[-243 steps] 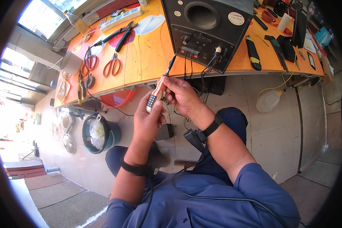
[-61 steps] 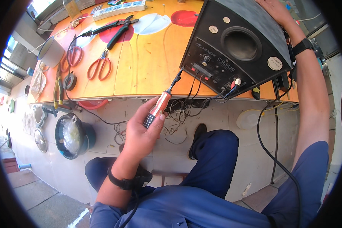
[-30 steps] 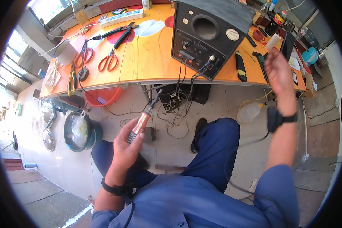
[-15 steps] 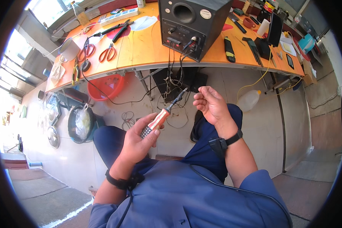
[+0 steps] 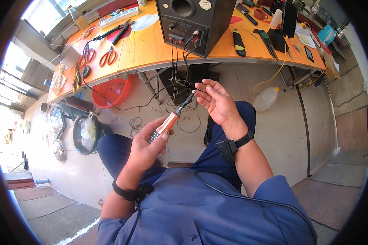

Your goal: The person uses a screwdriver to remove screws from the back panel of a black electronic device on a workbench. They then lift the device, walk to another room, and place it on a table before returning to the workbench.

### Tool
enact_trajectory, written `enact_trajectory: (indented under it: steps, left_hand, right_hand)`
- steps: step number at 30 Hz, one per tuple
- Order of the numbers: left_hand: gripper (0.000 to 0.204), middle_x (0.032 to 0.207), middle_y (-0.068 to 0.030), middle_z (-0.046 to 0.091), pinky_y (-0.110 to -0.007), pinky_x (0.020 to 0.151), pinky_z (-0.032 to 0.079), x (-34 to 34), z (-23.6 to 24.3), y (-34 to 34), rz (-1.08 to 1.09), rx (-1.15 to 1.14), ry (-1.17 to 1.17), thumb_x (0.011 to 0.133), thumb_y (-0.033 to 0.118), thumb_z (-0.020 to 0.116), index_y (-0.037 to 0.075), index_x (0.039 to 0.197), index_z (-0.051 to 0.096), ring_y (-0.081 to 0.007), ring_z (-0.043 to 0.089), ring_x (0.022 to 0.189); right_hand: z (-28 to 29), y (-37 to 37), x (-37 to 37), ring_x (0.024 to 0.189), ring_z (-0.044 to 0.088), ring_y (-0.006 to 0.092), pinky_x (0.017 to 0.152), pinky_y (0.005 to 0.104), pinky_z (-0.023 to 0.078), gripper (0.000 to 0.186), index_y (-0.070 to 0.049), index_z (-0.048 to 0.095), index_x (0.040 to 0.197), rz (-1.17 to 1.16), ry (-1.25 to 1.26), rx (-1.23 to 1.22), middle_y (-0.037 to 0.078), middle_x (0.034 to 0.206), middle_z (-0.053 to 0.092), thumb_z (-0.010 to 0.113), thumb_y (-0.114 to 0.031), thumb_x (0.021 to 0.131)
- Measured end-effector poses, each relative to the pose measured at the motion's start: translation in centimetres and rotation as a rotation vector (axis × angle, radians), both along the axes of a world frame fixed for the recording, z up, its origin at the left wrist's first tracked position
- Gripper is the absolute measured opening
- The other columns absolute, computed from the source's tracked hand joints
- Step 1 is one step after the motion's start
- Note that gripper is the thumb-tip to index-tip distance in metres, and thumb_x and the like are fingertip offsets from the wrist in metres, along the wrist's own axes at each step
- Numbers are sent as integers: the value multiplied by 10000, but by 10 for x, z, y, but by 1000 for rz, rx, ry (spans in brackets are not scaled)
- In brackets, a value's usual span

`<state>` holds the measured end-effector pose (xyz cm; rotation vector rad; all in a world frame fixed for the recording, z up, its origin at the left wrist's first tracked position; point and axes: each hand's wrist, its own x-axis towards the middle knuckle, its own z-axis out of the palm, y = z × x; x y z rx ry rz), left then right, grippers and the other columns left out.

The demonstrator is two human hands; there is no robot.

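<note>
Below the orange workbench point(image 5: 151, 49), a screwdriver point(image 5: 167, 123) is being gripped by its orange handle in the left hand point(image 5: 145, 149), tip angled up toward the right hand point(image 5: 218, 102), whose fingers are being held loosely spread, likely to steady the tip.

Speaker point(image 5: 194, 16) top cut off by edge; screwdriver point(image 5: 169, 121) tip behind right hand point(image 5: 216, 102) fingers.

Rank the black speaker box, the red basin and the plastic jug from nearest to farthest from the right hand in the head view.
From the right hand:
1. Plastic jug, on the floor just to its right, beside the knee.
2. Black speaker box, up on the orange bench, straight ahead.
3. Red basin, under the bench, well off to the left.
</note>
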<state>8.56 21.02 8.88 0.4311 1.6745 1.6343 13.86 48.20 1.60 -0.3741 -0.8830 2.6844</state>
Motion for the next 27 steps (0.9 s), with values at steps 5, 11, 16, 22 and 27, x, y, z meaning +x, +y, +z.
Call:
enact_trajectory:
  steps: [5,11,16,22,27]
  left_hand:
    - [504,1111,-105,709,-198,597,455,-2,0,0,7,4,-39,984,141,657,-5,1443,511,-60,562,668]
    - [491,1109,-98,710,-189,568,422,-3,-1,0,-7,25,-47,985,148,638,1,1438,519,-54,557,655]
    - [471,1090,-90,705,-188,537,398,-8,2,8,16,17,-40,998,175,614,8,1429,527,-58,551,641]
    - [495,1094,-95,668,-190,504,352,-26,-3,51,61,126,-153,1031,282,571,22,1447,504,-74,512,604]
    - [496,1095,-110,658,-192,498,348,-36,-14,85,88,197,-230,1040,288,557,23,1456,499,-80,488,591]
  right_hand:
    - [-2,-1,-1,1005,731,245,834,331,627,154,-57,613,1174,20,17,26,159,1154,713,580,-133,1044]
    - [0,-1,-2,927,743,212,790,304,628,154,-60,658,1102,63,23,120,111,1025,734,642,-189,1019]
    - [0,9,-5,912,739,207,771,292,616,109,-61,658,1093,-1,-29,118,98,1018,730,620,-124,1012]
    - [1,45,-28,860,726,192,680,273,575,126,-52,642,1077,-188,-69,75,81,993,715,570,-49,973]
    - [-6,52,-51,693,664,129,568,232,482,167,-60,691,1097,-142,-103,102,20,869,685,651,-186,995]
